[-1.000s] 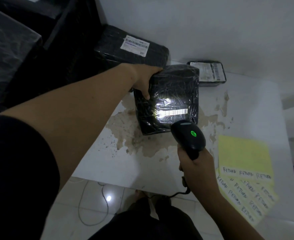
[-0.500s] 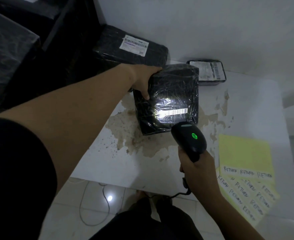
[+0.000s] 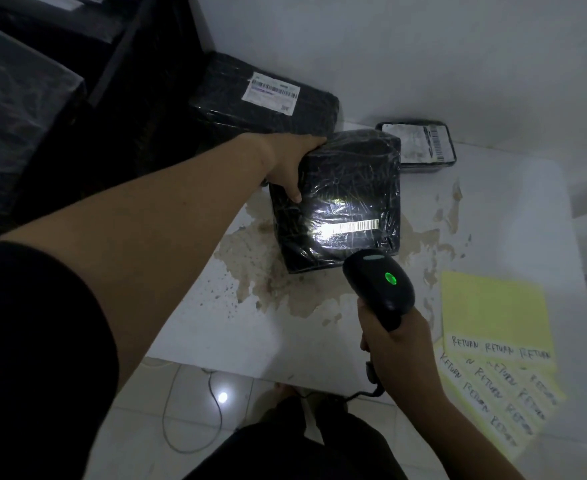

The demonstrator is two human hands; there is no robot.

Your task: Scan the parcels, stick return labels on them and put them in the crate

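Stained white worktop (image 3: 492, 220) carries the black parcel (image 3: 347, 181) near its far left corner, barcode (image 3: 349, 227) face up, long axis running roughly from near edge to far edge. Of the hands, the left hand (image 3: 285, 168) grips the parcel's left corner and the right hand (image 3: 392, 348) grips the scanner (image 3: 378, 285), green lamp lit. Nothing has shifted over the last second, so the scan is probably registering; labelling comes next.

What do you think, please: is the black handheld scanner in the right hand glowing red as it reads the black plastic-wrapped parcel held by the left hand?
Not quite: in the head view the black handheld scanner glows green, not red. The right hand does hold it at the black plastic-wrapped parcel gripped by the left hand.
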